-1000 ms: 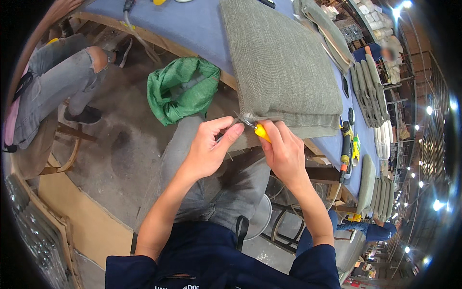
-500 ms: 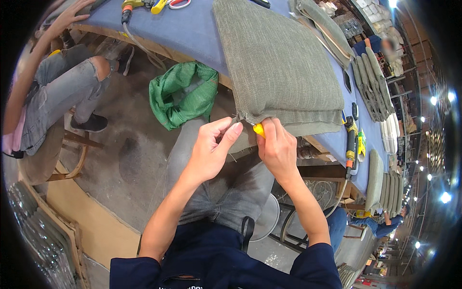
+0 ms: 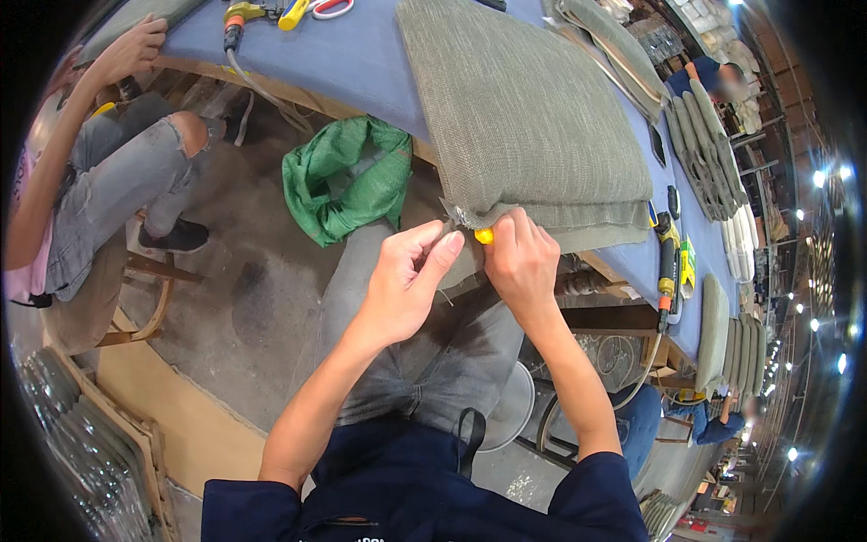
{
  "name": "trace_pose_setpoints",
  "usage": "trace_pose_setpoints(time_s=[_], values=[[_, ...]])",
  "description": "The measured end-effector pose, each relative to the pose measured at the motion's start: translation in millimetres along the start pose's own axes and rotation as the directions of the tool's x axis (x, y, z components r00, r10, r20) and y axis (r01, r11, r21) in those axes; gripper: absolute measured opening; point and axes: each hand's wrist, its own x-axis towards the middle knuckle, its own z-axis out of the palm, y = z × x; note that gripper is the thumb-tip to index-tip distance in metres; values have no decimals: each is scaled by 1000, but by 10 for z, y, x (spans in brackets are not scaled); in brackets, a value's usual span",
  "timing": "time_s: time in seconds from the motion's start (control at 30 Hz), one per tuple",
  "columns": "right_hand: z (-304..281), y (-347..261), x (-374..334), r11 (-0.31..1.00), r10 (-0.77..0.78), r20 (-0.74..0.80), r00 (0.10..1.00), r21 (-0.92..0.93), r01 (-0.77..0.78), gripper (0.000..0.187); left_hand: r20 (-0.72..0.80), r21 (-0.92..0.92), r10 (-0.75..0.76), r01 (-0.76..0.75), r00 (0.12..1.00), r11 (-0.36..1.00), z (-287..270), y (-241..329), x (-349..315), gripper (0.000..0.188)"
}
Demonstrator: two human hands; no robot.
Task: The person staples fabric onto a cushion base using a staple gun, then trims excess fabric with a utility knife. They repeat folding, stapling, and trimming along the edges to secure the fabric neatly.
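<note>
Head view: my right hand [image 3: 522,262] pinches a small yellow-handled tool [image 3: 485,236] at the near corner of the grey-green, coarsely woven square cushion cover [image 3: 524,117] lying on the blue-topped table [image 3: 361,54]. My left hand [image 3: 408,280], just left of that corner, presses thumb and forefinger together, seemingly on a thread. The corner looks frayed and unfinished; the other edges look neat.

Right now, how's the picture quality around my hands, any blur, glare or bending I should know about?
Head view: the left hand and right hand at the grey cushion corner are sharp and evenly lit; the fisheye bends the blue table edge and crowds things toward the black rim; ceiling lamps on the right flare into bright spots; the small yellow tool is mostly hidden by fingers.
</note>
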Motion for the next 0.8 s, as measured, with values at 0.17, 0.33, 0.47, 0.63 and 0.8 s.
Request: trace_pose_setpoints(time_s=[0.17,0.33,0.47,0.63,0.8], values=[[13,44,-54,1000,11,-25,1000,-20,-12,18,-20,-10,-35,35,999,999,42,-43,-8,40],[36,-27,-22,999,36,-35,999,18,-35,16,-2,35,12,-12,1000,999,-2,-19,5,42],[115,-3,-32,999,43,-27,999,25,-42,17,-26,13,0,0,1000,1000,59,-62,-9,42],[83,-28,-48,990,59,-42,997,131,-53,26,-43,366,-14,29,999,930,-74,10,17,29],[30,-4,-62,972,63,-79,995,232,-43,33,-293,417,314,-175,903,892,51,151,150,9]])
